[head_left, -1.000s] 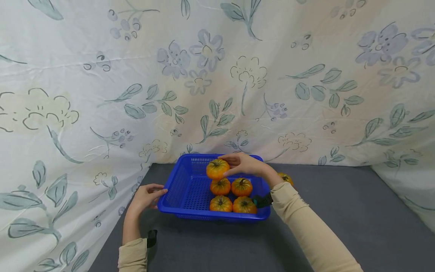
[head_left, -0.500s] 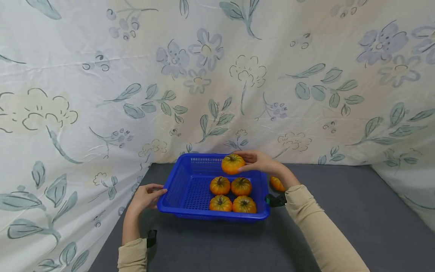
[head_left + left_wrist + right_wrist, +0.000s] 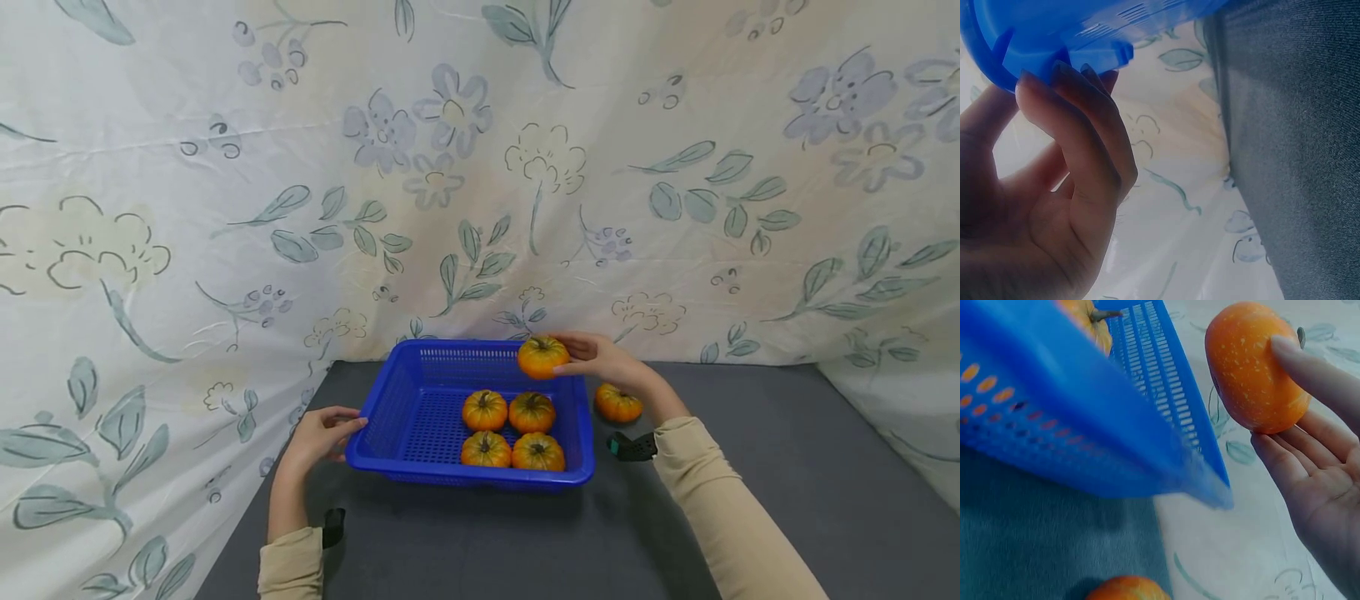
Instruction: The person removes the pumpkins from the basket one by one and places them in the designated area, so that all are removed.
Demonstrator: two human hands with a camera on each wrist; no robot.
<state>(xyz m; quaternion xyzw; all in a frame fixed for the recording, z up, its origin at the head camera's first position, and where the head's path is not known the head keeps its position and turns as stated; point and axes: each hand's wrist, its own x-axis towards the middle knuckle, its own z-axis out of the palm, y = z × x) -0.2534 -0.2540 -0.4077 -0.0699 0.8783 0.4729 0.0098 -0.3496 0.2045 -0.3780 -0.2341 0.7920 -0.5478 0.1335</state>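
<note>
My right hand (image 3: 603, 363) holds a small orange pumpkin (image 3: 543, 357) above the back right corner of a blue plastic basket (image 3: 470, 477). In the right wrist view the thumb and fingers grip that pumpkin (image 3: 1254, 369) from its side. My left hand (image 3: 321, 435) pinches the basket's left rim; in the left wrist view the fingers (image 3: 1079, 119) curl under the blue rim (image 3: 997, 69). Inside the basket, on its right half, several pumpkins (image 3: 532, 413) sit in two rows. Another pumpkin (image 3: 618, 403) lies on the table, right of the basket.
The basket stands on a dark grey table (image 3: 780, 467). A pale floral cloth (image 3: 480, 183) hangs behind and along the left side. The basket's perforated wall (image 3: 1166, 381) rises between the held pumpkin and those inside.
My right hand has carried the held pumpkin rightward and slightly up, from over the basket's middle to its back right corner. The pumpkin on the table is now more visible. My left hand stays put.
</note>
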